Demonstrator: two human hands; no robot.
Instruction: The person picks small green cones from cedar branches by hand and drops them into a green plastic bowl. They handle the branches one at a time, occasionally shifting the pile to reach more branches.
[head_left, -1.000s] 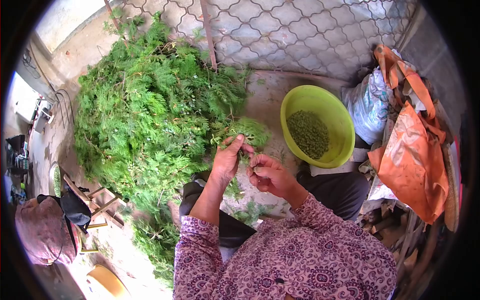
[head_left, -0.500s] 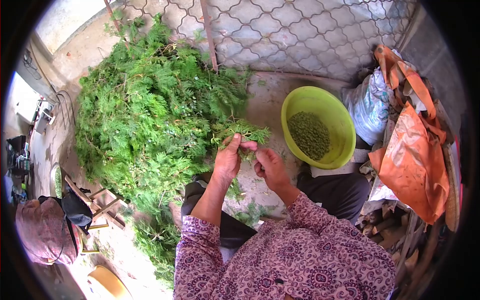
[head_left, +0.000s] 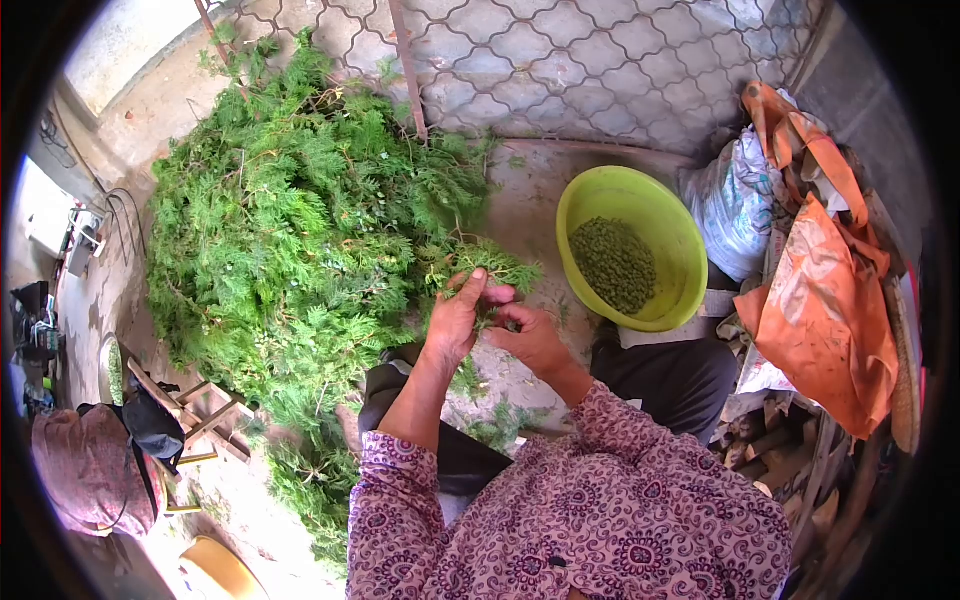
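Observation:
My left hand (head_left: pixel 458 315) is closed on a green leafy sprig (head_left: pixel 500 266), thumb pressed against the fingers. Right beside it, my right hand (head_left: pixel 532 340) is closed too, its fingertips at the sprig's lower part; what they pinch is too small to make out. A large pile of green branches (head_left: pixel 290 220) lies to the left and reaches up to my left hand. To the right of my hands stands a yellow-green basin (head_left: pixel 683 235) with many small green pieces (head_left: pixel 613 265) in its bottom.
A wire lattice (head_left: pixel 560 70) runs along the back. White sack (head_left: pixel 735 205), orange bag (head_left: pixel 825 320) and firewood (head_left: pixel 775 445) stand at the right. At the left are a wooden stool (head_left: pixel 205 420), a cloth-covered item (head_left: pixel 85 465) and a yellow container (head_left: pixel 222 568).
My right hand has moved slightly left and down, closer to my left hand. The view has shifted slightly. My left hand keeps its grip on the sprig.

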